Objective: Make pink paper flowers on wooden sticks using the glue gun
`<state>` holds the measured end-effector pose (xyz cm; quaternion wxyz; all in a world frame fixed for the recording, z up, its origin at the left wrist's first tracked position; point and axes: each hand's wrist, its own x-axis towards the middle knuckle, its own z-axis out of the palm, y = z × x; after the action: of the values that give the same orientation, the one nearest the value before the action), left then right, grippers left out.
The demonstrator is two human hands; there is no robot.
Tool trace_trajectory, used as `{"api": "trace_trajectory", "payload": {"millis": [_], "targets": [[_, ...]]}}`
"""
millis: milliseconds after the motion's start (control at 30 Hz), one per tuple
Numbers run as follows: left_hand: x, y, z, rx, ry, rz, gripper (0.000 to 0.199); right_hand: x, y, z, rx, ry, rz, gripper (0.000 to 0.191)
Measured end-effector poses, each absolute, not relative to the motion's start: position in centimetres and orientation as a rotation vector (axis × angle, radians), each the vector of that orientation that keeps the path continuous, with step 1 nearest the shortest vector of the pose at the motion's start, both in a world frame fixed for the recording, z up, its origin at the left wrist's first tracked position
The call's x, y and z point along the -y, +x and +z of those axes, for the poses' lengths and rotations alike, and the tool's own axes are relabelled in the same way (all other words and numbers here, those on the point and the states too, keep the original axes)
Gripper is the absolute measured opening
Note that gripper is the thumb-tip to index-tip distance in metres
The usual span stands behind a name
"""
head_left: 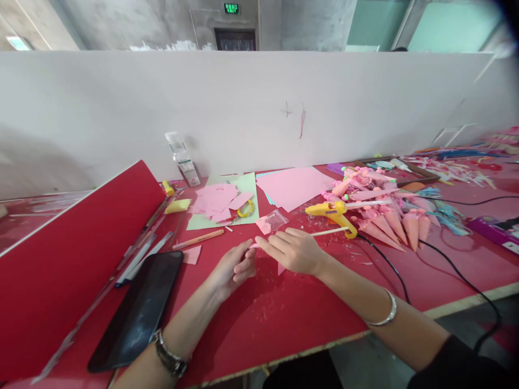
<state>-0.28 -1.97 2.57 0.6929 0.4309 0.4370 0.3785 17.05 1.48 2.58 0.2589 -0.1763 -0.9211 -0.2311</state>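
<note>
Over the front of the red table, my left hand [233,272] and my right hand [292,252] meet fingertip to fingertip. Both are closed on a small piece of pink paper [254,246], which looks rolled; most of it is hidden by the fingers. A pink corner [281,268] shows below my right palm, and I cannot tell whether it belongs to the same piece. Just beyond the hands lies a small clear bag [275,220] with something pink inside. To the right, a yellow glue gun [336,215] rests beside a heap of pink paper cones [385,221].
Pink paper squares [217,201] and a yellow tape roll [245,208] lie on a green sheet [243,183]. A black tablet [138,313] is at left, near a wooden stick [198,239]. A clear bottle [184,162] stands by the white partition [243,108]. Black cables [389,265] cross the right side.
</note>
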Motion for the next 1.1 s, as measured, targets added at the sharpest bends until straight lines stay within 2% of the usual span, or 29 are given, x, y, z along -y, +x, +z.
{"api": "trace_trajectory", "payload": {"millis": [167,267,367,600,867,1000,1100], "targets": [[2.3,-0.1,2.8,-1.225,1.37,0.895,0.037,-1.3,17.0,2.5,2.455,-0.578,-0.466,0.027],[2.4,-0.2,3.0,-1.367,1.813,0.976,0.029,-1.4,17.0,2.7,2.42,-0.667,-0.327,0.026],[2.4,-0.6,3.0,-1.402,2.011,0.997,0.026,-1.4,17.0,2.7,2.399,-0.68,-0.247,0.026],[2.3,-0.4,2.8,-1.263,1.656,0.898,0.045,-1.4,17.0,2.5,2.404,-0.676,-0.25,0.026],[1.9,-0.3,2.5,-1.247,1.509,1.0,0.038,-1.7,16.8,2.7,2.412,-0.78,-0.198,0.031],[1.5,-0.9,2.0,-1.336,1.627,1.059,0.035,-2.1,16.9,2.8,2.39,-0.874,-0.135,0.037],[1.5,-1.1,2.1,-1.427,1.823,0.99,0.037,-2.7,17.3,2.8,2.36,-0.886,-0.069,0.033]]}}
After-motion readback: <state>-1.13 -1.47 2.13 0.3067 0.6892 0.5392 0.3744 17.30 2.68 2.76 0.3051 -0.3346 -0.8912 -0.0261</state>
